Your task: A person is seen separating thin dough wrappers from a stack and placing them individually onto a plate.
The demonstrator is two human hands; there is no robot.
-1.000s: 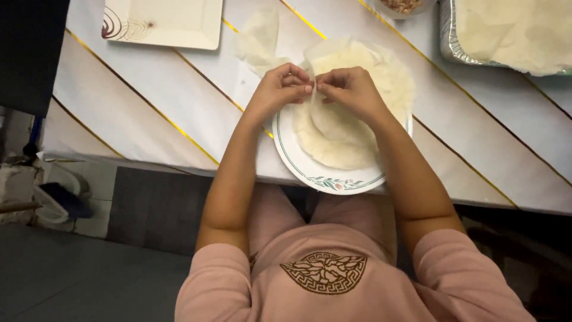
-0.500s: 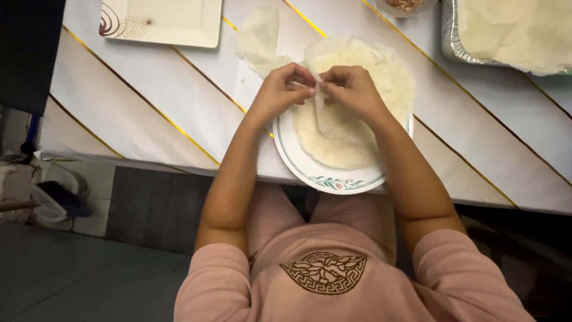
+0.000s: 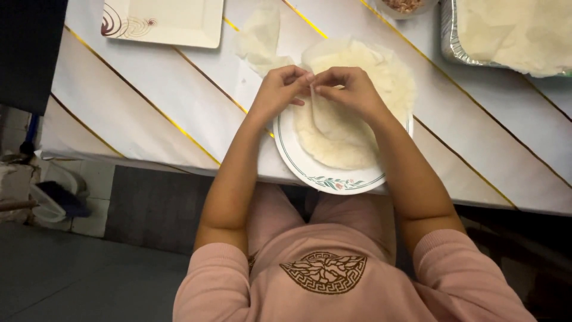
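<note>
A round white plate (image 3: pixel 310 170) with a green rim line and a small flower print sits at the table's near edge. A stack of thin, pale round wrapper sheets (image 3: pixel 351 134) lies on it. My left hand (image 3: pixel 277 92) and my right hand (image 3: pixel 351 89) meet above the plate's far side, fingertips pinched together on the edge of one wrapper sheet. That sheet hangs down between them as a narrow fold. Both forearms reach in from below.
A loose, crumpled wrapper sheet (image 3: pixel 262 36) lies on the white, gold-striped tablecloth (image 3: pixel 155 113) beyond the plate. A square cream plate (image 3: pixel 164 21) is at the far left, a foil tray (image 3: pixel 506 33) of sheets at the far right. Floor lies to the left.
The pinched sheet has lifted off the stack a little more. Both hands stay together over the plate, barely shifted.
</note>
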